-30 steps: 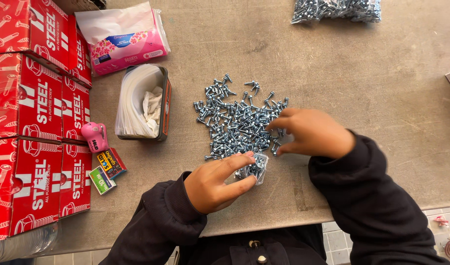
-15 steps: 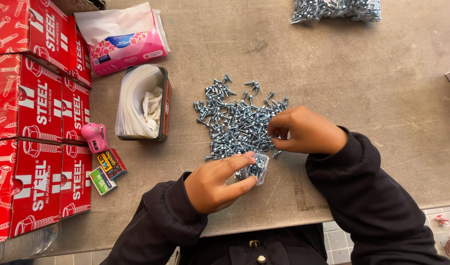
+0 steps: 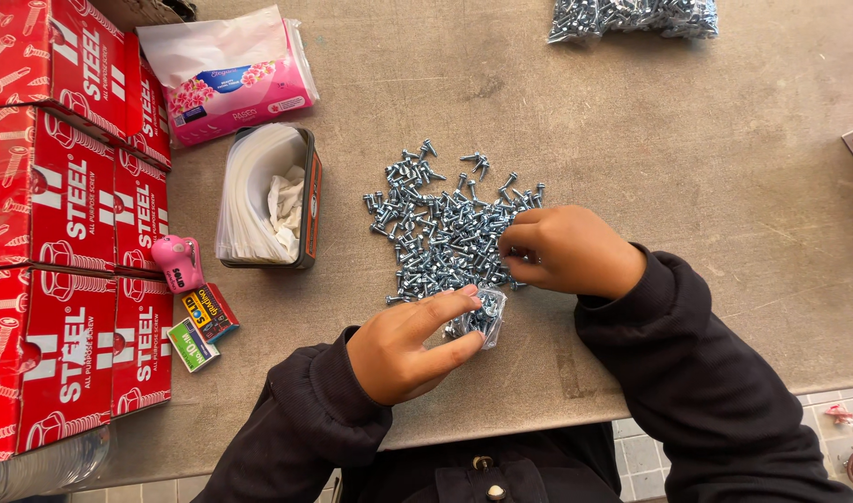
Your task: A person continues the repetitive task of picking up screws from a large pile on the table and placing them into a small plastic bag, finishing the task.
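The left hand (image 3: 403,345) pinches a small clear plastic bag (image 3: 478,319) of screws against the grey worktop (image 3: 724,186). The right hand (image 3: 566,250), fingers curled, gathers silvery screws (image 3: 436,224) from the loose pile just beyond both hands: bag-filling appears under way.

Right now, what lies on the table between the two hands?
In the head view, the near edge of the screw pile and the small clear bag of screws held by the left hand; right hand is on the pile.

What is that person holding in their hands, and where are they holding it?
The left hand pinches a small clear bag by its edge. The right hand grips screws.
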